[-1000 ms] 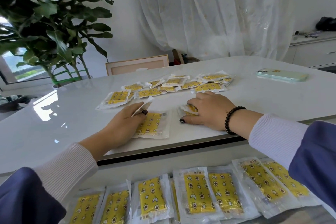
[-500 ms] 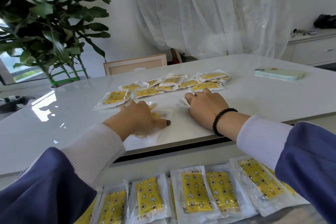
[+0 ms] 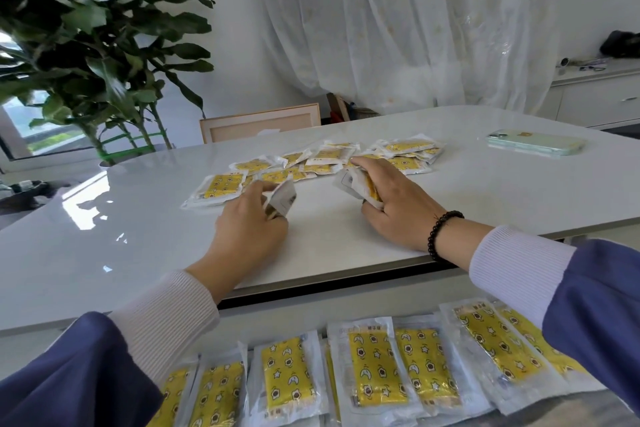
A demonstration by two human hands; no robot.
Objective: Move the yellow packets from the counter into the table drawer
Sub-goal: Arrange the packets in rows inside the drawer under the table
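Since half a second ago, both packets have come up off the counter [image 3: 104,236]: where my palms lay flat on them, each now stands tilted in a grip. My left hand [image 3: 247,236] has its fingers curled round one packet [image 3: 282,199], white back facing me. My right hand [image 3: 391,204] pinches another packet [image 3: 360,184] between thumb and fingers, a sliver of yellow showing at its edge.

More loose packets [image 3: 318,163] lie in a scattered row at twelve o'clock from my hands, just beyond my fingertips. At six o'clock, below the counter edge, the open drawer [image 3: 277,319] already holds a line of yellow packets [image 3: 374,371] laid side by side, face up.

I judge this to be the pickup step, midway through the job: two in hand, plenty still out. Next I need to draw both hands back toward six o'clock, clear the counter lip, and lay these flat beside the others without rumpling the row.
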